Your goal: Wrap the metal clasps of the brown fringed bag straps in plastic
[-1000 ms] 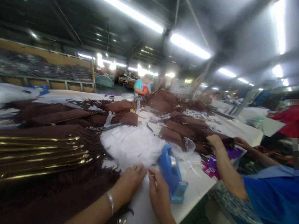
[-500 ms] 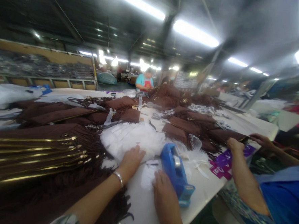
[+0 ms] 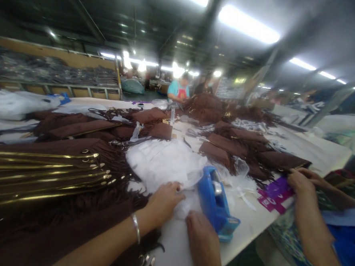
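Note:
A heap of thin white plastic bags (image 3: 165, 162) lies on the table in front of me. My left hand (image 3: 165, 202) is at its near edge, fingers bent and closed on thin white plastic. Just to the right, my right hand (image 3: 203, 237) is curled, its fingertips at a crumpled white plastic bag (image 3: 183, 207) between my two hands. The exact grip is partly hidden by my knuckles. Touching distance from my right hand stands a blue tape dispenser (image 3: 213, 201) with a roll in it.
Brown fringed bags with gold zippers (image 3: 47, 173) cover the left side; more brown bags (image 3: 226, 144) lie beyond. At right, a co-worker's hands (image 3: 300, 179) are over a purple printed bag (image 3: 276, 195) at the table edge. Another person (image 3: 177, 91) works at the far end.
My left hand has drawn back from the top of the white heap and bent its fingers. My right hand has curled beside the dispenser. The view has shifted slightly left.

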Motion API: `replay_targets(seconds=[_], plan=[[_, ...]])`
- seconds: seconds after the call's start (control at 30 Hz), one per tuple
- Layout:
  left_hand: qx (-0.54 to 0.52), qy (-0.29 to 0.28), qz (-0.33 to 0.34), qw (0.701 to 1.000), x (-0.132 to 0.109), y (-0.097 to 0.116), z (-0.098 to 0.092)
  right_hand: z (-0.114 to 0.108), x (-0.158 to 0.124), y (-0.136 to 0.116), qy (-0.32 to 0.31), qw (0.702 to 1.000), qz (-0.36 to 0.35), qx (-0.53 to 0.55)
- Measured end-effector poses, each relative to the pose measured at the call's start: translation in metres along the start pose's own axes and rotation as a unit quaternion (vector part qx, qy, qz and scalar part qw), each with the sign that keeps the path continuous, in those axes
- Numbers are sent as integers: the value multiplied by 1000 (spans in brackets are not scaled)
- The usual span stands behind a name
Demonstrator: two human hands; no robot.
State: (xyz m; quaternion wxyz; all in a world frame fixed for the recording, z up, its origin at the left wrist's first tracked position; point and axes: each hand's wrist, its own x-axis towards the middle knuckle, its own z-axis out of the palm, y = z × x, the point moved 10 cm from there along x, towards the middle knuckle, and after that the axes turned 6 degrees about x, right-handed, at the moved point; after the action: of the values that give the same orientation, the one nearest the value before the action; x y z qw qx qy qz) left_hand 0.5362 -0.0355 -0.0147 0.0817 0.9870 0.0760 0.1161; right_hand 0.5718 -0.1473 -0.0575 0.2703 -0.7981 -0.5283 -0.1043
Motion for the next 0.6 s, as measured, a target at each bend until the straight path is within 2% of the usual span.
replay_targets(seconds=[0.13,0.33,0.4,0.5,0.6], plan=[[-152,-24,1,988,-6,1,18,-8,-3,4,-1,998,42,56],[-221,-14,-53,974,0,-12,36,-16,-5,19,2,986,113,123],[-238,-13,-63,969,1,-13,38,-17,-8,25,2,969,149,195],[-256,-17,-60,965,0,-10,38,-12,-13,28,-20,929,202,309],[-262,-17,-57,963,-2,-9,38,-16,-13,29,-11,922,232,310]])
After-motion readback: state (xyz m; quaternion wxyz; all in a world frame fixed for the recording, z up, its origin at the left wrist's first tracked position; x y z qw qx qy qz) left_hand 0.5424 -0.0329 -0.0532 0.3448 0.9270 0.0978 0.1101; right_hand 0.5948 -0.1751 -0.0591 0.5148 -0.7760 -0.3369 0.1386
